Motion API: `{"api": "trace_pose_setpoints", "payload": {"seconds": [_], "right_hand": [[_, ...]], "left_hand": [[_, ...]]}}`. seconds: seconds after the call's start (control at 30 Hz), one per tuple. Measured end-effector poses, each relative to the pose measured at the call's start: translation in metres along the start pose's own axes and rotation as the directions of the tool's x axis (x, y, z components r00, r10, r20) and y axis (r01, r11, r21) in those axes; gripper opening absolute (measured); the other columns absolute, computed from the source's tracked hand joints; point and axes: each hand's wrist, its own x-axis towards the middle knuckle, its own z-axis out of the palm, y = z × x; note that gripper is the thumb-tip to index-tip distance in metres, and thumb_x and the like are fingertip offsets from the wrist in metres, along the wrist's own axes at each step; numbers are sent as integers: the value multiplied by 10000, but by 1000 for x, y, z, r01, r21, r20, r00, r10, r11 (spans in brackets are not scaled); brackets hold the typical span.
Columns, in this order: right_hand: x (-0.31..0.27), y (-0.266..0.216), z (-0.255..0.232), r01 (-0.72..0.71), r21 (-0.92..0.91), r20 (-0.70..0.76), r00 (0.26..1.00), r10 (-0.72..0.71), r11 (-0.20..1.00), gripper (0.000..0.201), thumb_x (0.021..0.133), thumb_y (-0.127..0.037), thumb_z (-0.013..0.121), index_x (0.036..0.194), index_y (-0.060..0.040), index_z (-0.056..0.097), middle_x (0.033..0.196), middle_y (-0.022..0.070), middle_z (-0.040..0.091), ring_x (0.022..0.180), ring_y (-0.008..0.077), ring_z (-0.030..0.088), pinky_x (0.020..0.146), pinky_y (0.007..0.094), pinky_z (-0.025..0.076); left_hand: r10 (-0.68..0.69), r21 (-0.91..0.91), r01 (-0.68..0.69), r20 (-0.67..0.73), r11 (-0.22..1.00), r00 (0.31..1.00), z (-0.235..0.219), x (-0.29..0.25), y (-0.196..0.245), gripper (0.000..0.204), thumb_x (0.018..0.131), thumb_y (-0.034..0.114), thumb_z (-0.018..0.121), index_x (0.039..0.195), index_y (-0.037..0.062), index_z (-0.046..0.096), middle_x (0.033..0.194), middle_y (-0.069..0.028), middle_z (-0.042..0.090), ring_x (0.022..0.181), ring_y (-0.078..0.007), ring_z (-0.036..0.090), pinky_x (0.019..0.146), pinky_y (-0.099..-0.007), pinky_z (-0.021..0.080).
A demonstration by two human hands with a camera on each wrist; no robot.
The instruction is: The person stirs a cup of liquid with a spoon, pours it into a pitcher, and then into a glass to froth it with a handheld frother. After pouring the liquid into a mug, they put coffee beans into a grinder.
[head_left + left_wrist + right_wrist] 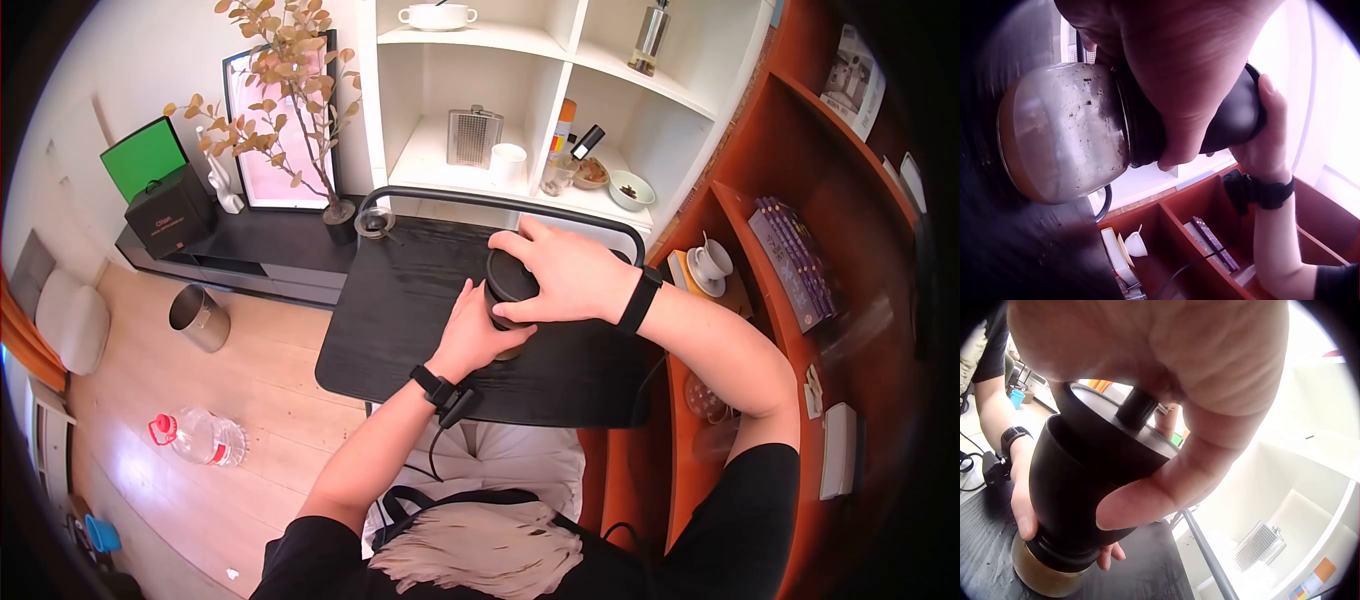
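A black manual coffee grinder [512, 277] stands over the black table between both hands. Its clear glass jar [1066, 131] has brown grounds at the bottom and dark specks on the wall; the jar's base is right at the tabletop. My left hand [470, 335] grips the grinder's body [1063, 481] around its narrow waist, just above the jar. From above, my right hand [580, 265] holds the round black lid [1110, 415], thumb along its side. A short black post stands up from the lid's middle. The lid sits tilted and partly off the body's rim.
A raised metal rail [505, 194] borders the table's [390, 300] far edge, with a small clear dish [375, 222] at its left corner. White shelves [500, 38] rise behind; a reddish wooden bookcase [730, 230] is close on the right. A large plastic bottle [210, 437] lies on the floor.
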Motion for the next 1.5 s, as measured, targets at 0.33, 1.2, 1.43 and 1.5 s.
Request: {"api": "trace_pose_setpoints", "payload": {"seconds": [0.33, 1.2, 1.43, 1.5], "right_hand": [[-23, 24, -34, -45, 187, -87, 994, 62, 981, 633, 842, -405, 776, 1349, -102, 548, 1195, 175, 596, 1090, 364, 631, 947, 416, 519], [-141, 79, 150, -467, 114, -172, 860, 481, 877, 748, 772, -406, 839, 1385, -76, 566, 1184, 151, 554, 1132, 343, 538, 964, 436, 521], [-143, 76, 154, -495, 111, -202, 838, 507, 862, 746, 794, -430, 819, 1398, -66, 573, 1213, 154, 561, 1133, 339, 543, 1009, 436, 482], [-144, 76, 154, -482, 121, -212, 842, 496, 868, 747, 803, -433, 808, 1407, -65, 569, 1225, 159, 563, 1148, 343, 546, 1020, 435, 477]], "left_hand": [[57, 42, -56, -6, 998, 998, -4, 3, -3, 668, 754, 407, 859, 1292, 88, 625, 1178, -120, 707, 1187, -314, 642, 1238, -543, 241], [-95, 173, 63, 182, 983, 979, -48, -9, 6, 857, 738, 325, 927, 1434, 53, 508, 1424, -175, 548, 1371, -383, 476, 1179, -443, 358], [-93, 97, 81, 123, 992, 988, -37, -15, 0, 755, 742, 315, 911, 1351, 55, 548, 1245, -138, 644, 1239, -348, 589, 1240, -569, 239], [-62, 128, 51, 81, 990, 995, -33, -14, -4, 738, 739, 303, 913, 1340, 59, 561, 1235, -130, 653, 1230, -350, 596, 1239, -563, 241]]}}
